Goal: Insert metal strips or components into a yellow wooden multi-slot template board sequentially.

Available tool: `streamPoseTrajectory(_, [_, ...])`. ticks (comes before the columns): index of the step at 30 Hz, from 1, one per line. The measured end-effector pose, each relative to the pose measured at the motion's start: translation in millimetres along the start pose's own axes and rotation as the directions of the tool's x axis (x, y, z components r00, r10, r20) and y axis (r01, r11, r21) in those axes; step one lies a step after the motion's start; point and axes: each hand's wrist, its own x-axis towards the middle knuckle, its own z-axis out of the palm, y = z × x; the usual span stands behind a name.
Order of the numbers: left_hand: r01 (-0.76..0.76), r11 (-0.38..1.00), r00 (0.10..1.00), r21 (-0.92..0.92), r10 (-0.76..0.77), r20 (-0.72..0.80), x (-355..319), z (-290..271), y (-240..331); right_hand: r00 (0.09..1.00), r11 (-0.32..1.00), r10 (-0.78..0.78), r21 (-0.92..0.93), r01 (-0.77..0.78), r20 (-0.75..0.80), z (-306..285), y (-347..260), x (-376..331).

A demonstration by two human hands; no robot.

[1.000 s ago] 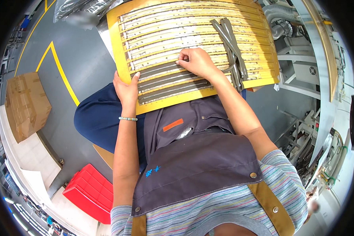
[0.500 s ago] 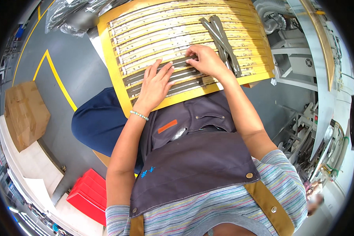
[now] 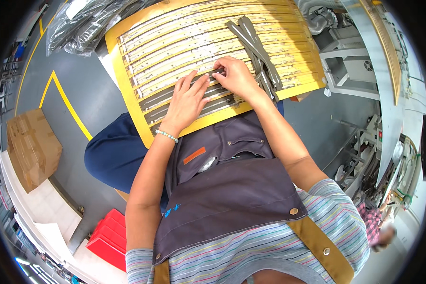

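Right hand (image 3: 236,79): thumb and index nearly together, narrow gap, at the far one of the dark grey strips (image 3: 158,98) seated in the board; strip runs into that gap, can't tell if it's actually pinched. Left hand (image 3: 182,104): palm down, fingers spread, lying across the seated strips, fingertips just left of the right thumb. Beaded bracelet (image 3: 167,136) on the left wrist.

Seated strips lie side by side in the near slots of a slotted yellow board (image 3: 131,92). Slots farther out show bare metal-coloured strips with dark dots. Loose dark strips (image 3: 256,47) lie crossed over the slots on the board's right half, just beyond the right hand.

Board's near edge is over the lap, by the dark apron (image 3: 227,199). Clear plastic bags (image 3: 87,31) past its far left corner. Cardboard box (image 3: 35,146) well left, red crate (image 3: 110,236) near left. Silver duct (image 3: 323,20) far right, white machine frame (image 3: 349,52) below it in view.
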Motion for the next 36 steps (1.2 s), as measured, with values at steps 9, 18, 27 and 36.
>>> streamPoseTrajectory(9, [0.032, 0.999, 0.999, -0.012, -0.033, -0.042, -6.5, 0.1, 0.2, 0.998, 0.998, 0.041, 0.042, -0.039, -0.036, 2.8, -1.6, -5.5])
streamPoseTrajectory(18, [0.041, 0.999, 0.999, -0.023, -0.041, -0.024, -2.7, 0.5, 2.9, 0.998, 0.999, 0.04, 0.022, -0.039, -0.044, 5.1, 0.3, -6.2])
streamPoseTrajectory(27, [-0.067, 0.997, 0.997, -0.046, 0.068, 0.022, 24.0, 6.1, 4.3, 0.931, 0.99, 0.098, -0.062, -0.128, -0.351, -61.7, 11.4, -29.9])
streamPoseTrajectory(36, [-0.132, 0.991, 0.991, 0.017, 0.131, 0.022, 44.9, 20.6, 14.6, 0.935, 0.974, 0.127, -0.135, -0.18, -0.33, -89.6, 23.0, -58.3])
